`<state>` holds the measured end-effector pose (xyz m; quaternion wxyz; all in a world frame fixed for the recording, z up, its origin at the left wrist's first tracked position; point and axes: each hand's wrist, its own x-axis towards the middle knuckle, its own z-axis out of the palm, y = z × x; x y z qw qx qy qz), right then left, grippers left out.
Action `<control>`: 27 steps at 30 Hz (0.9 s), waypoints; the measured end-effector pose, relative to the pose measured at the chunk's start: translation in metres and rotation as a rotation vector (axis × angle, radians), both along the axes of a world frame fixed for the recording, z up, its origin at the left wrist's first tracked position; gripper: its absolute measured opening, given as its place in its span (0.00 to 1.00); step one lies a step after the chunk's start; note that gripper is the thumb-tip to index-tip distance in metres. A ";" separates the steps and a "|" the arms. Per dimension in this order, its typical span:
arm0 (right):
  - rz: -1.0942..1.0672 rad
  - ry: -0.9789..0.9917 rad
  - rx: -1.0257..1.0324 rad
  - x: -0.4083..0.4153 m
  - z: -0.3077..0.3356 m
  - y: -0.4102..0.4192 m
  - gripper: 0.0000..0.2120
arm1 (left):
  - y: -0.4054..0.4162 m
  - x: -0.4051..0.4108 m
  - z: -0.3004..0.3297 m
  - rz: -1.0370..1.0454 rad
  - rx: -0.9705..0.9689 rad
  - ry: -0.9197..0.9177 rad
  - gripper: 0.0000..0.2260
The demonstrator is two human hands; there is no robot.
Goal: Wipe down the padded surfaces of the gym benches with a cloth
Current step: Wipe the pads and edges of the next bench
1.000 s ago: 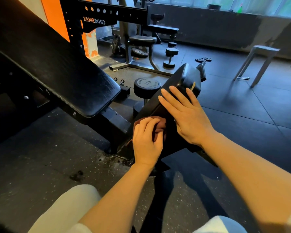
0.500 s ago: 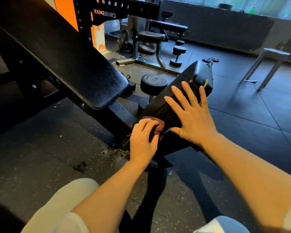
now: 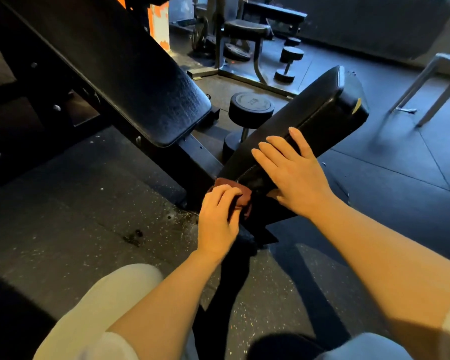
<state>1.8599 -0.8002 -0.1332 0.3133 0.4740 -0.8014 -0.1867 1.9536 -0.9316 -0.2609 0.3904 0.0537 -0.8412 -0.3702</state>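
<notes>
The left hand (image 3: 218,219) grips the bunched brown cloth (image 3: 240,197), fingers curled over it, and has slid it down from the flat of the seat pad (image 3: 304,120) to the pad's near, lower corner, where the cloth now touches the edge beside the frame. The right hand (image 3: 294,172) lies spread and flat on the near part of the pad, fingers straight, thumb tucked under the near edge; a second ago it sat slightly farther up the pad.

Judging by this, the stroke has reached the bottom of the seat, so the near end and its seam are being finished while the far, raised end may still need a pass.

To the left, well apart from both hands, the tilted backrest pad (image 3: 140,81) stands untouched. A dumbbell (image 3: 250,110) rests on the floor beyond the seat.
</notes>
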 end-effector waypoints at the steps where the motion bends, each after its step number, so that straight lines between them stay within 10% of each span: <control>1: 0.006 -0.001 -0.013 0.000 -0.001 0.000 0.46 | 0.000 0.003 -0.009 0.036 0.107 -0.027 0.16; 4: 0.003 -0.031 -0.060 0.002 -0.006 -0.001 0.45 | 0.003 0.009 -0.018 0.199 0.419 -0.148 0.15; 11: 0.009 -0.045 -0.084 0.001 -0.010 0.000 0.43 | -0.005 -0.004 0.018 -0.049 -0.126 0.141 0.13; 18: 0.001 -0.069 -0.103 0.003 -0.013 0.000 0.43 | -0.002 0.009 -0.005 0.096 0.394 -0.036 0.18; 27: 0.011 -0.062 -0.119 0.000 -0.018 0.000 0.42 | -0.003 -0.008 0.022 0.001 0.080 0.144 0.14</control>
